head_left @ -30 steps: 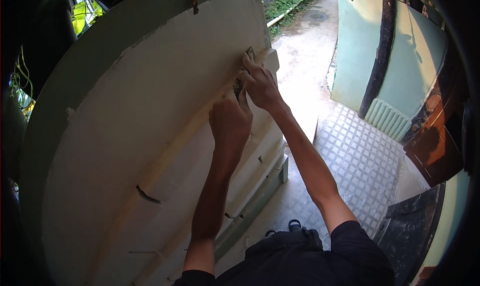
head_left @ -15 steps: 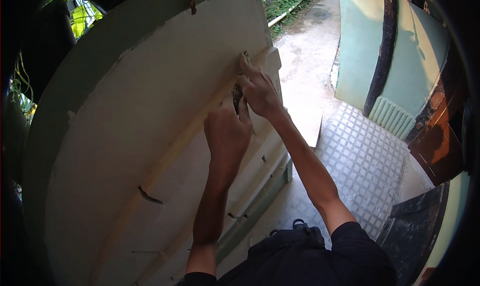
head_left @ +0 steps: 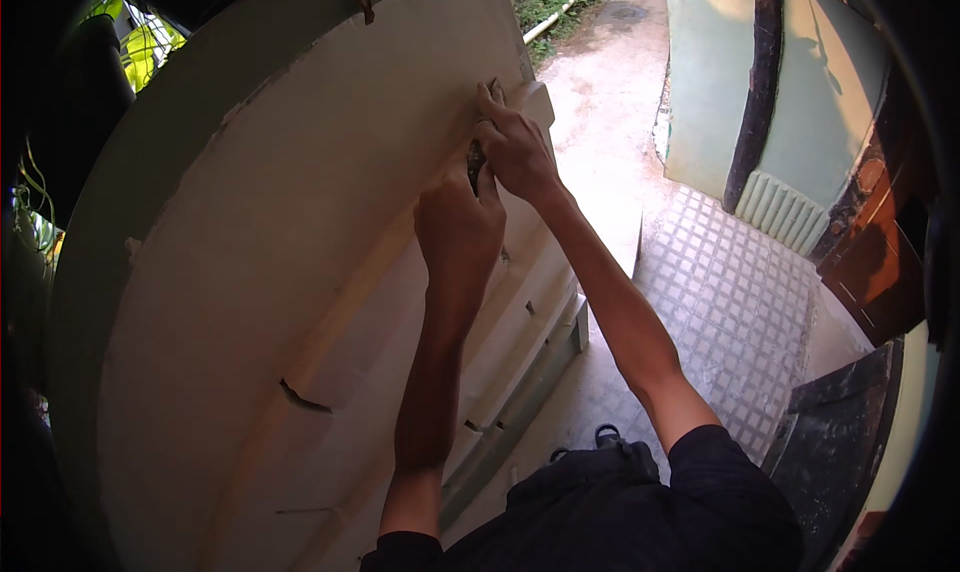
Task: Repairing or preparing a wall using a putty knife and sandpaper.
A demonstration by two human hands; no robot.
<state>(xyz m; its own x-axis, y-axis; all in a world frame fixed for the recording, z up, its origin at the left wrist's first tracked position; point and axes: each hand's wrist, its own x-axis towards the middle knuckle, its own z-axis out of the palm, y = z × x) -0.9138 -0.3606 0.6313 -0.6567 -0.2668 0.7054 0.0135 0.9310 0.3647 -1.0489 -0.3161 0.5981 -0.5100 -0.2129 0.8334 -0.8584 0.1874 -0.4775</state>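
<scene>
Both bare hands are raised against a pale, rough-painted board (head_left: 240,252) with ledges and cut slots. My left hand (head_left: 458,227) has its fingers closed round a dark, speckled piece (head_left: 476,156), perhaps a tool; its exact shape is hidden by the fingers. Just above and to the right, my right hand (head_left: 520,152) grips the same piece, thumb and fingers curled, the index finger laid along its narrow upper end at the board's raised ridge, near the far edge.
A patterned tile floor (head_left: 715,302) and a concrete path (head_left: 610,82) lie to the right. Beyond stand a mint wall (head_left: 820,102), a dark post (head_left: 755,92) and brown panels (head_left: 870,252). A dark panel (head_left: 820,422) is at lower right; plants (head_left: 145,57) show at upper left.
Both hands shifted slightly down-left along the ridge by half a second ago, then back up-right now, still gripping the piece. The whole view has shifted a little.
</scene>
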